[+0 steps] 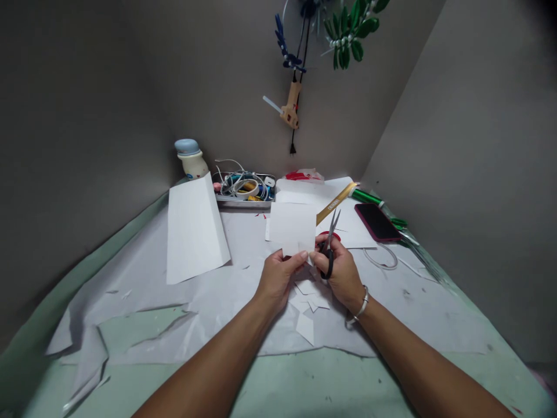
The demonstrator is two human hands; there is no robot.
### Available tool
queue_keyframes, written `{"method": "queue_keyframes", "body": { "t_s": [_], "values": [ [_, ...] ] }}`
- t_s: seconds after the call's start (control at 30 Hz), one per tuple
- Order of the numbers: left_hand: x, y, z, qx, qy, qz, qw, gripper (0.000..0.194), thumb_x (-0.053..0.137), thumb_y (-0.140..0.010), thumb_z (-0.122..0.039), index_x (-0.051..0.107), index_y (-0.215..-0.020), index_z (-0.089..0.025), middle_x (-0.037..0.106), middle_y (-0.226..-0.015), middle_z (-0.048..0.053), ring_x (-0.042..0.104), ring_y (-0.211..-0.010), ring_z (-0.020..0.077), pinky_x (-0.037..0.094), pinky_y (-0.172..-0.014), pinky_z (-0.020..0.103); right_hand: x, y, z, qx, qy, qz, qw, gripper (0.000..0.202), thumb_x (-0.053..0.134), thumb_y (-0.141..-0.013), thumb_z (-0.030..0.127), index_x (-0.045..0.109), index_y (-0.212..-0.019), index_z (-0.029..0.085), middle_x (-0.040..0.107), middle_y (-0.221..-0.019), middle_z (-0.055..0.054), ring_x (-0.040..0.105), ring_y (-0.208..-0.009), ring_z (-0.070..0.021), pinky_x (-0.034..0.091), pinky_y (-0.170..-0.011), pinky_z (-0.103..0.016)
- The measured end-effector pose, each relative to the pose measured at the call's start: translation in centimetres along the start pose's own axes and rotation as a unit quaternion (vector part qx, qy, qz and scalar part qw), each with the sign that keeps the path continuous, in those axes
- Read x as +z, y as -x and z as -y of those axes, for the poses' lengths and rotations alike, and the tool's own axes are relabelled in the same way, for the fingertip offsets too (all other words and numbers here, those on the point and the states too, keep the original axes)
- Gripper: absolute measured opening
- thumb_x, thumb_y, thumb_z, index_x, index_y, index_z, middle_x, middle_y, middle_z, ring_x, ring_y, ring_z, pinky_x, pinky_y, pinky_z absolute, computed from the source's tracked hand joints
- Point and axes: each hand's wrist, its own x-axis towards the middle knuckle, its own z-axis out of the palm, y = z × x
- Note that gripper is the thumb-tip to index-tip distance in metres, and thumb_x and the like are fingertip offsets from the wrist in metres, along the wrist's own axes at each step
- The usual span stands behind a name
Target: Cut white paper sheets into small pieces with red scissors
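Note:
A white piece of paper (293, 223) is held upright in front of me, its lower edge pinched by my left hand (278, 276). My right hand (342, 273) grips a pair of scissors (329, 255) with black handles, the blades pointing up and slightly parted. The right thumb and fingertips also meet the paper's lower right corner. Below the hands, several small white paper scraps (305, 328) lie on the torn white sheet (209, 325) that covers the table.
A folded white paper (195, 232) stands at left, beside a metal tray (246, 203) of tapes and cords. A jar (191, 159) sits behind it. To the right lie a gold strip (335, 203), a phone (376, 222) and a green roll (366, 196). A glue gun (290, 105) hangs on the wall.

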Motion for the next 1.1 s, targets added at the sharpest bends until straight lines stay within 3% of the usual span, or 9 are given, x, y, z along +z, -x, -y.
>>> {"method": "queue_keyframes", "body": {
  "t_s": [0.1, 0.37, 0.6, 0.9, 1.1],
  "values": [
    [0.2, 0.1, -0.2, 0.001, 0.009, -0.019, 1.000, 0.023, 0.078, -0.062, -0.021, 0.069, -0.081, -0.010, 0.069, -0.077, 0.007, 0.060, -0.067, 0.0122, 0.047, -0.068, 0.025, 0.0, 0.0, -0.2, -0.011, -0.003, 0.012, 1.000, 0.025, 0.062, -0.074, 0.024, 0.052, -0.095, 0.021, 0.052, -0.071, 0.004, 0.046, -0.058, -0.0094, 0.039, -0.056, -0.022],
    [0.2, 0.0, -0.2, -0.009, 0.058, 0.023, 0.998, 0.028, 0.078, -0.062, -0.018, 0.069, -0.088, -0.011, 0.070, -0.087, 0.008, 0.062, -0.078, 0.0140, 0.047, -0.077, 0.026, 0.1, 0.1, 0.1, -0.009, 0.008, -0.010, 1.000, 0.023, 0.063, -0.074, 0.024, 0.051, -0.093, 0.021, 0.052, -0.070, 0.005, 0.044, -0.055, -0.0080, 0.038, -0.053, -0.021],
    [0.4, 0.1, -0.2, -0.011, 0.066, -0.001, 0.998, 0.026, 0.078, -0.062, -0.016, 0.069, -0.086, -0.010, 0.070, -0.086, 0.008, 0.063, -0.074, 0.0131, 0.048, -0.075, 0.025, 0.2, 0.1, -0.3, -0.019, -0.011, 0.004, 1.000, 0.025, 0.063, -0.074, 0.026, 0.050, -0.095, 0.021, 0.052, -0.071, 0.005, 0.046, -0.055, -0.0088, 0.040, -0.054, -0.022],
    [0.0, -0.1, -0.1, 0.026, 0.019, -0.026, 0.999, 0.028, 0.079, -0.060, -0.021, 0.069, -0.084, -0.010, 0.069, -0.081, 0.008, 0.060, -0.069, 0.0137, 0.046, -0.069, 0.026, 0.7, 0.3, 0.5, 0.014, 0.015, 0.008, 1.000, 0.028, 0.065, -0.072, 0.031, 0.050, -0.093, 0.022, 0.053, -0.064, 0.006, 0.046, -0.050, -0.0092, 0.040, -0.049, -0.022],
    [-0.6, -0.5, -0.2, 0.046, -0.012, -0.040, 0.998, 0.024, 0.078, -0.060, -0.024, 0.067, -0.078, -0.011, 0.063, -0.066, 0.002, 0.053, -0.059, 0.0099, 0.043, -0.061, 0.024, -0.7, -0.4, 1.8, 0.037, 0.056, 0.019, 0.998, 0.031, 0.065, -0.073, 0.041, 0.057, -0.094, 0.020, 0.056, -0.063, 0.002, 0.051, -0.054, -0.0119, 0.040, -0.048, -0.023]
  ]
}}
